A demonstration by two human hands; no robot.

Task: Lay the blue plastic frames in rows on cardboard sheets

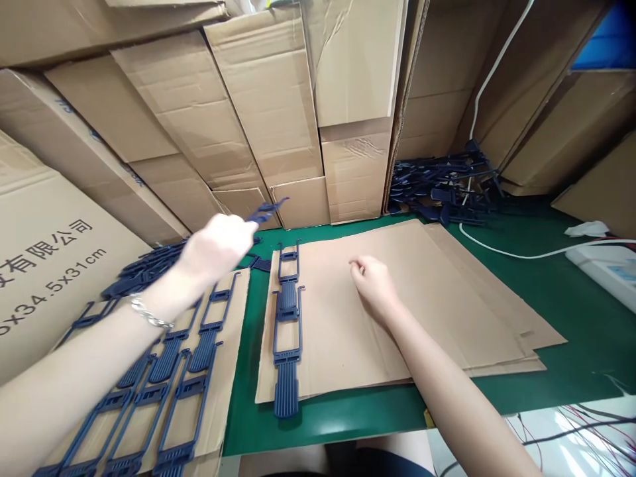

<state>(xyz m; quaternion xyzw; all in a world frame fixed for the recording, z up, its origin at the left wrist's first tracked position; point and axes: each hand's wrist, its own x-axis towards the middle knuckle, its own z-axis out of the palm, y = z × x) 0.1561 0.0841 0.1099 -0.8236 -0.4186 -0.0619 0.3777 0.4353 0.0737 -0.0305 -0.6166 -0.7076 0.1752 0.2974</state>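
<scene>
My left hand [218,245], a chain bracelet at its wrist, is raised above the left side of the table. Its fingers are closed around a dark blue plastic piece [265,211] whose thin end points up and right. My right hand [373,285] is over the flat cardboard sheet [342,338], fingers curled in with no object visible in them. Along that sheet's left edge lie blue plastic frames with ribbed tabs [287,324], end to end. Several similar frames [186,387] lie in rows on another cardboard sheet [238,291] beneath my left forearm.
A heap of loose blue pieces [442,185] sits at the back right, and another pile [144,268] lies behind my left arm. Cardboard boxes [268,99] wall off the back. A white cable [517,252] crosses the green table [497,265] toward a white device [606,271].
</scene>
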